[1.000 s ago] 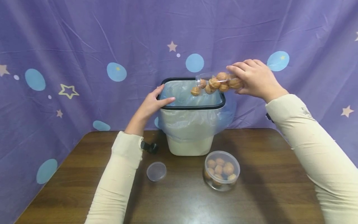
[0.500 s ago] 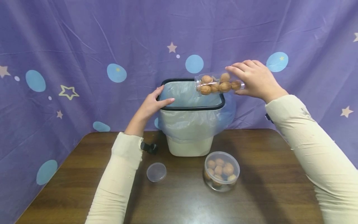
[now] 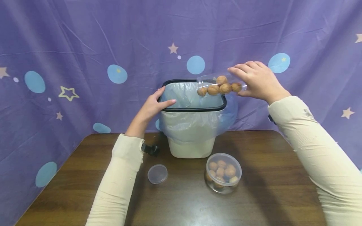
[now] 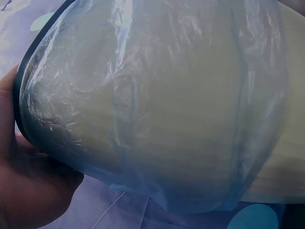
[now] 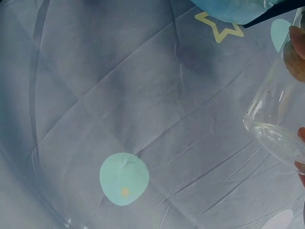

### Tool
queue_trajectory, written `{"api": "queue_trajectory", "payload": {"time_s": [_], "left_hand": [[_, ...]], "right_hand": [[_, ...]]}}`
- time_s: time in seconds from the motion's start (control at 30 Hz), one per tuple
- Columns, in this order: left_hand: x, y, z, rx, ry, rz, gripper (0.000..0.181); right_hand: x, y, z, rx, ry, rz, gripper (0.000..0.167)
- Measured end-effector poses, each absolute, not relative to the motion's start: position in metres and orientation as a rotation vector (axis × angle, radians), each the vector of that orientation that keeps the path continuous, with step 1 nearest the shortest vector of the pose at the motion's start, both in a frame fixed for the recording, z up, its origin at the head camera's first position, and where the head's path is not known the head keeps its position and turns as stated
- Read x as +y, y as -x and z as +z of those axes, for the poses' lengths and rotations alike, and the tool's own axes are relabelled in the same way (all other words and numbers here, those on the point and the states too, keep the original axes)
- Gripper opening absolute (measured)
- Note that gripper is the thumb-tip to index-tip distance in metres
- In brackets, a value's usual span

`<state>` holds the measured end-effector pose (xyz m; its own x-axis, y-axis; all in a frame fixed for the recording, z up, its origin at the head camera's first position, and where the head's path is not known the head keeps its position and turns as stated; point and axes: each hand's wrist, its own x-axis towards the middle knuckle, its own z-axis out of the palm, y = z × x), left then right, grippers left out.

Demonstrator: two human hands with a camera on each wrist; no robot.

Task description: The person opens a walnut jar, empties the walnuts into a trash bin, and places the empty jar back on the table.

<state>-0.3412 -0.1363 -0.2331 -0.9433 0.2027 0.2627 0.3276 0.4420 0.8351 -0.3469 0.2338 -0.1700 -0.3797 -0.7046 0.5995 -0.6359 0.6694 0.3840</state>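
In the head view my right hand (image 3: 258,81) grips the base end of a clear plastic jar (image 3: 209,78), tilted on its side above the bin's right part. Several walnuts (image 3: 225,88) lie along its lower wall, one at the mouth, which points left. My left hand (image 3: 152,105) holds the left rim of a white trash can (image 3: 192,149), thumb over the rim. A bluish plastic bag (image 3: 189,125) lines the can and hangs over its black rim (image 3: 195,110). The right wrist view shows the jar's base (image 5: 274,136) and fingertips; the can's bottom inside is hidden.
On the brown wooden table (image 3: 181,207) stands a round lidded tub (image 3: 223,172) with several walnuts, in front of the can to the right. A small round clear lid (image 3: 157,174) lies to the left. Behind hangs a purple curtain (image 3: 141,37).
A walnut that was at the jar's mouth a second ago is gone from there. Fewer walnuts lie in the jar, and those left have shifted. Both hands have stayed nearly still.
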Motion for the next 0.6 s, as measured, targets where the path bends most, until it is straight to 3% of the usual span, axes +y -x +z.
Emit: {"api": "queue_trajectory", "payload": {"time_s": [0.6], "left_hand": [[-0.138,0.3427,-0.2333,-2.578,0.487,-1.522,0.085]], "right_hand": [[0.2363,0.3467,-0.1705,-2.097,-1.037,-0.121,0.083]]}}
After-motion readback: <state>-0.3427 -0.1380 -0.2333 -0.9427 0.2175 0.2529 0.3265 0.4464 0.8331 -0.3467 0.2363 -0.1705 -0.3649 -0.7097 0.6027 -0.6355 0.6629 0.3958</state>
